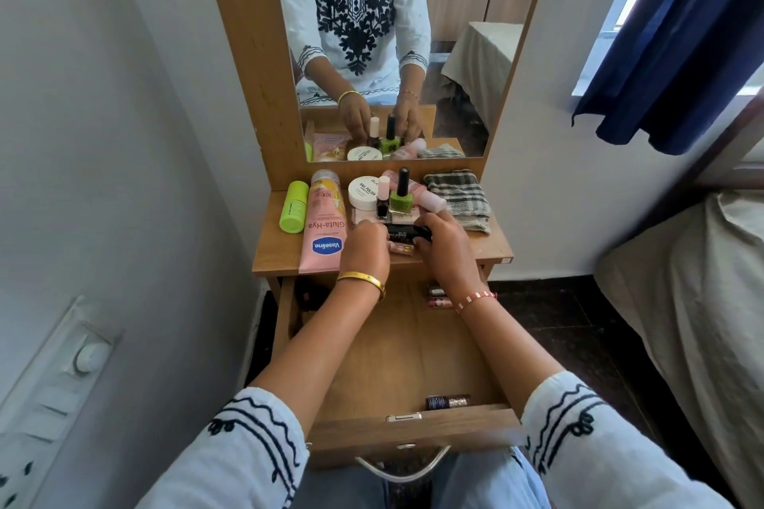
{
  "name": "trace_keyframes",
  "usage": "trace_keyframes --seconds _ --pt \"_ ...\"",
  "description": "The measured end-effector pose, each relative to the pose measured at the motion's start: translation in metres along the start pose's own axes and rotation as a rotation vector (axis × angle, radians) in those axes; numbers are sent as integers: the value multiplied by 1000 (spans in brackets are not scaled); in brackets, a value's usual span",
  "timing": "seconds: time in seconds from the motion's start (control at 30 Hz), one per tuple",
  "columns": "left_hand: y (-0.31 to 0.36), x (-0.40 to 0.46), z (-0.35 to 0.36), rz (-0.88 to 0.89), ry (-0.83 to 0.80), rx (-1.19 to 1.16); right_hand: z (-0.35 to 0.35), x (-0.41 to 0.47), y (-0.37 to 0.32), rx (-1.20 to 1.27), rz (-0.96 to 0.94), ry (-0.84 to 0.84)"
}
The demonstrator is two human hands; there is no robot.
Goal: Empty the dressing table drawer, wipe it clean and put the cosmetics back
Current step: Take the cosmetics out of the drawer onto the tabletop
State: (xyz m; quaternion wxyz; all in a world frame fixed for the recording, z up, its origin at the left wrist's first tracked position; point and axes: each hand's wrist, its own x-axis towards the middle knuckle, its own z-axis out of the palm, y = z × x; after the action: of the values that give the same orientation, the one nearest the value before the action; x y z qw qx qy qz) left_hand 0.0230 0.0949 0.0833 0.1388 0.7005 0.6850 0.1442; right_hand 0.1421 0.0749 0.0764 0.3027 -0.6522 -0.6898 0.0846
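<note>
The wooden drawer [413,432] is pulled out towards me. A dark small bottle [447,401] lies at its front, and a few lipsticks [437,297] lie at its back right. On the dressing table top [273,252] sit a pink Vaseline tube [324,225], a green bottle [294,207], a white nail polish remover jar [364,192], a green nail polish [402,194] and pink bottles [430,200]. My right hand [444,248] grips a black tube [403,233] on the top. My left hand [366,246] is curled at the tube's other end, touching small items there.
A checked cloth [459,196] lies folded at the right of the top. The mirror [372,33] stands behind. A wall with a switch panel [62,376] is at the left, a bed [703,302] and blue curtain [682,33] at the right.
</note>
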Motion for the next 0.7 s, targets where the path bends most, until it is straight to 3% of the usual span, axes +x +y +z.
trace_keyframes --seconds 0.17,0.4,0.63,0.7 --pt "-1 -6 6 67 109 69 0 -2 0 30 0 12" --pt "-3 -17 5 89 190 -34 -1 -7 7 75 21 38" --pt "-10 -32 -2 134 280 -158 -12 -34 17 178 50 303" --pt "-12 -39 -1 190 341 -206 -11 -44 22 198 121 222"
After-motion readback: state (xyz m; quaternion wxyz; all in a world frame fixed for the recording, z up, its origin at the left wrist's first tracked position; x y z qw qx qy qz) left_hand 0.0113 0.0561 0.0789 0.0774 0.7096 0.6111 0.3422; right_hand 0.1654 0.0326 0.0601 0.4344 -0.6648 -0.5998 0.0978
